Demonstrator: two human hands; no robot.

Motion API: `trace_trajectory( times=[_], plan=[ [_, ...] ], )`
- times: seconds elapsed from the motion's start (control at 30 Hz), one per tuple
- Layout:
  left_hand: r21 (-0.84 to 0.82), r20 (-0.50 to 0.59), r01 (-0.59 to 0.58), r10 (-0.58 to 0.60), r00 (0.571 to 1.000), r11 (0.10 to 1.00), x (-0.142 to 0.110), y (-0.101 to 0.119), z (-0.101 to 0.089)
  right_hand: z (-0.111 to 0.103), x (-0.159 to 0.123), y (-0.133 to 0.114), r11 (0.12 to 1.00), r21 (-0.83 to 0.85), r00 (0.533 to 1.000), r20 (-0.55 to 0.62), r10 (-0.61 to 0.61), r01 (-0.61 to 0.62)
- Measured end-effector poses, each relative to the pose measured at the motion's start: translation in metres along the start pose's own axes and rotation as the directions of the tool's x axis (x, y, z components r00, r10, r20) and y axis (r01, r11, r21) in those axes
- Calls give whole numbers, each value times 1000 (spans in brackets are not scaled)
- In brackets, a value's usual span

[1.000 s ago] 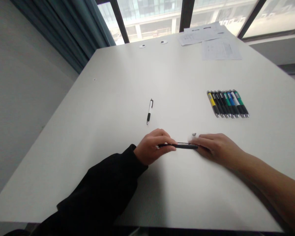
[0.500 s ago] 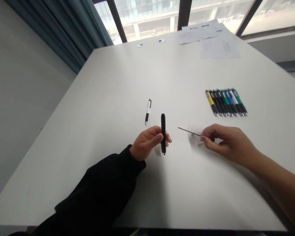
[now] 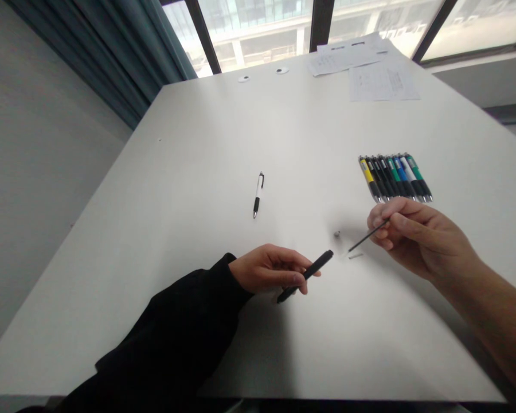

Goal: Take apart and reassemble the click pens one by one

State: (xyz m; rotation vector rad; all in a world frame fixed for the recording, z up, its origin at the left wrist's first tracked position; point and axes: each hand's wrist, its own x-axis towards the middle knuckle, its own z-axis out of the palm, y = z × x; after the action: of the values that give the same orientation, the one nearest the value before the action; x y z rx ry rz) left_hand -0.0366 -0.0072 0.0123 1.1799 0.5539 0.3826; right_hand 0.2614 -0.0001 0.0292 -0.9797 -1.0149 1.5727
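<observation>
My left hand [image 3: 275, 269] is closed on a black pen barrel [image 3: 319, 264], which slants up to the right. Between the thumb and fingers of my right hand [image 3: 421, 235] is a thin dark pen refill [image 3: 368, 235], its lower tip pointing down-left toward the barrel but apart from it. Below that tip a small spring [image 3: 355, 256] lies on the table. A small metallic pen tip [image 3: 336, 234] rests just above the barrel's upper end.
A white and black pen [image 3: 258, 195] lies left of centre on the white table [image 3: 189, 172]. Several pens [image 3: 395, 178] in yellow, black, green, blue and white form a row beyond my right hand. Papers [image 3: 382, 80] and two oval discs [image 3: 282, 70] are at the far edge by the window.
My left hand has tilted the barrel from upright to a slant, moving it right. My right hand has lifted and turned the refill so its free end points down, uncovering the spring.
</observation>
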Motion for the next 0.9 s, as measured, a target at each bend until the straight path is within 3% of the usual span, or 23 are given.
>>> trace_trajectory(
  times=[0.57,0.73,0.9],
  plan=[
    [-2,31,10,-10,999,1000,-1,3,0,-1,3,2,999,-45,1000,-18,-6,6],
    [16,-14,29,-29,999,999,0,1,2,-1,2,1,994,-86,998,27,-62,64],
    [45,-49,57,-55,997,997,3,-2,5,7,-4,7,934,-347,985,170,-32,90]
  ],
)
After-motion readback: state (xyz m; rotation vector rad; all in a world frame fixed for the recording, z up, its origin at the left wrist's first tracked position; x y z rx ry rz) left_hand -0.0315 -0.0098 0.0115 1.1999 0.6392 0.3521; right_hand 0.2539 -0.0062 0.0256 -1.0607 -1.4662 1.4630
